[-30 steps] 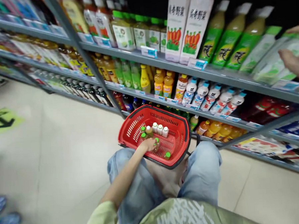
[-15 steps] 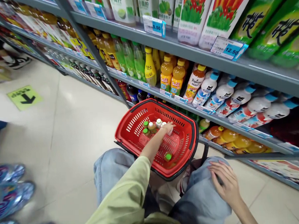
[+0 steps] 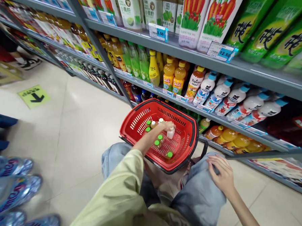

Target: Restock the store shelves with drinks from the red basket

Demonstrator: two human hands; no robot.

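Note:
A red shopping basket (image 3: 189, 128) with black handles sits in front of my knees. Inside it, my left hand (image 3: 166, 126) has its fingers closed round the top of a small white bottle (image 3: 170, 134), which stands near the basket's middle. Small green-capped bottles (image 3: 157, 143) stand beneath my left forearm, and another green-capped bottle (image 3: 169, 155) is apart at the near side. To the left are more little bottles with green or white caps, including a white-capped bottle (image 3: 161, 120). My right hand (image 3: 221, 171) lies open on my right knee, holding nothing.
Beyond the basket rise shelves (image 3: 136, 34) filled with drink bottles and cartons. Large water bottles (image 3: 16, 194) stand at the left near a blue stool (image 3: 1, 129). A yellow-green arrow sign (image 3: 34, 96) is on the tiled floor. Another person's shoe (image 3: 28, 62) shows far left.
My left hand has gone from outstretched fingers to a closed grip on the white bottle's top. Two green-capped bottles under the forearm have come into view. My right hand stays on the knee.

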